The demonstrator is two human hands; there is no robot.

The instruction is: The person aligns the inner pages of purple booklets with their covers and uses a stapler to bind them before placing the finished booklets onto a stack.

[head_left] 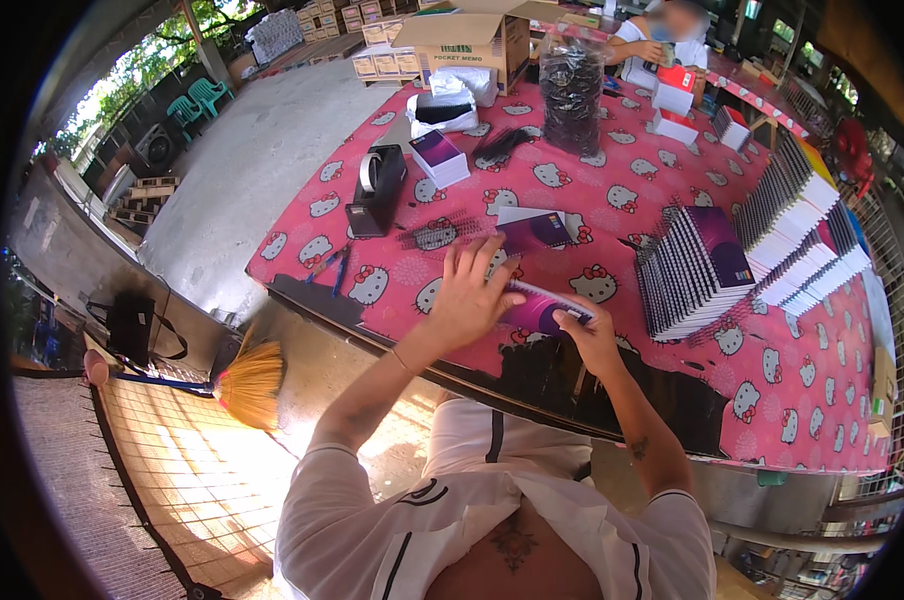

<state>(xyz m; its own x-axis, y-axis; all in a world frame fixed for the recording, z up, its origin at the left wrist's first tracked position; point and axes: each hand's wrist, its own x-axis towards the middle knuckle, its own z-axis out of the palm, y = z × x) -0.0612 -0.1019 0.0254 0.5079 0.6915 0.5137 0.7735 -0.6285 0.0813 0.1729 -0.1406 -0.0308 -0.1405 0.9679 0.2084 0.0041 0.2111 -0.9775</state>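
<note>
A purple-covered notebook point(534, 308) is held at a tilt just over the near edge of the table. My right hand point(594, 338) grips its right end, thumb on the cover. My left hand point(467, 295) reaches over its left end with fingers stretched out and the thumb against the notebook's edge. Beyond my hands lie another purple notebook with white pages point(534, 232) and loose black binding coils point(440, 232). To the right stands a tall stack of coil-bound purple notebooks point(694, 270).
A black tape dispenser point(377, 190) and blue-handled pliers point(340, 268) are at the left. Farther back are a purple pad stack point(440, 160), a clear bag of black coils point(570, 95) and a cardboard box point(472, 55). More notebook stacks point(792, 210) stand right. Another person point(637, 45) works across the table.
</note>
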